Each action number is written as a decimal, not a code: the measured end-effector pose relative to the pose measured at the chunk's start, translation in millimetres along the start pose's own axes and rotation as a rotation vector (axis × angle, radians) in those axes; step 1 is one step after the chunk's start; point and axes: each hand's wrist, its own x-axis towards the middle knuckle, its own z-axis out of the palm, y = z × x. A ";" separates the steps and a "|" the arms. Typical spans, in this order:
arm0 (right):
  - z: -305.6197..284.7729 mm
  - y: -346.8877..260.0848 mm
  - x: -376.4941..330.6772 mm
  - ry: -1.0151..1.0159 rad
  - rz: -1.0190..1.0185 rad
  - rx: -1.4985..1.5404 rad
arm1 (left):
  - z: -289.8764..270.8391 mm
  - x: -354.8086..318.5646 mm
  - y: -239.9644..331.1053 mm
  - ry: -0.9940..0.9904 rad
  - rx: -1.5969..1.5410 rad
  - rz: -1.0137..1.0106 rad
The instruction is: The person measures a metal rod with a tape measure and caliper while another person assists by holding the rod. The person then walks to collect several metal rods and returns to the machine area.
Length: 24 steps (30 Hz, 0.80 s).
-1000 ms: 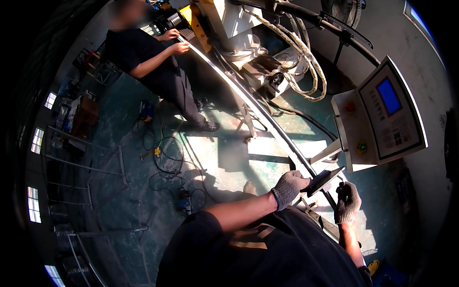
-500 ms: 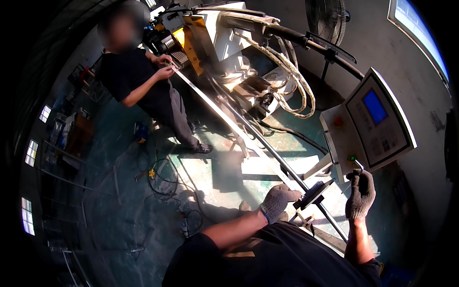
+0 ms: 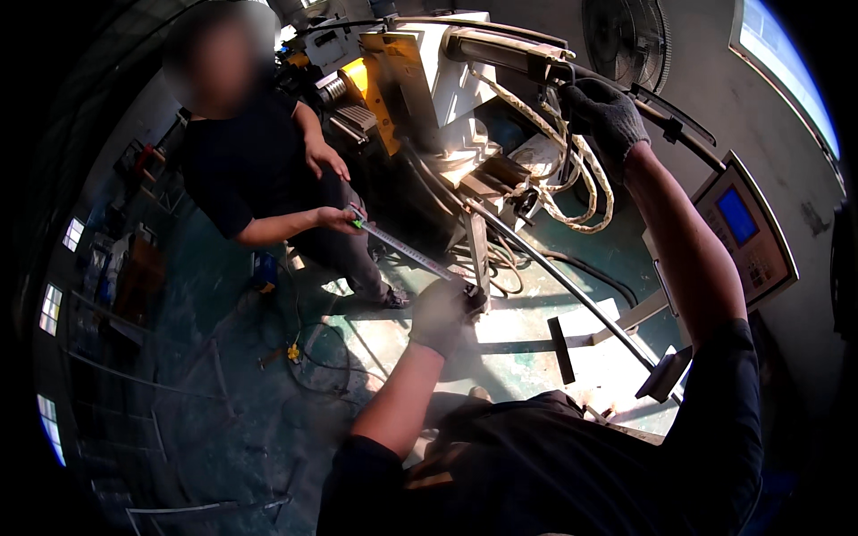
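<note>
To my right I see one control panel (image 3: pixel 746 234): a pale, tilted rectangular box with a dark edge, standing near the grey wall. Its upper part carries a small bright blue rectangular screen (image 3: pixel 736 215); a block of small buttons sits just below it.

Two gloved hands (image 3: pixel 442 313), one co-worker (image 3: pixel 259 170), one control panel (image 3: pixel 746 237), one fan (image 3: pixel 630 40), one tape measure (image 3: pixel 402 250).
</note>
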 end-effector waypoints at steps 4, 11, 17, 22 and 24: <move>81.2 22.7 26.8 -0.102 -0.008 -0.151 | -88.7 31.5 1.2 0.127 -0.185 -0.050; 160.4 31.5 133.5 -0.086 -0.060 -0.141 | -92.2 -0.9 55.8 0.345 0.200 -0.118; 162.0 21.2 325.0 0.125 -0.228 -0.046 | -106.6 12.4 59.2 0.103 0.642 -0.065; 194.8 -5.4 438.1 0.371 -0.315 -0.241 | -108.3 41.1 106.6 -0.015 1.041 0.060; 203.0 12.8 497.5 0.451 -0.365 -0.357 | -127.2 51.3 105.5 0.218 0.352 -0.330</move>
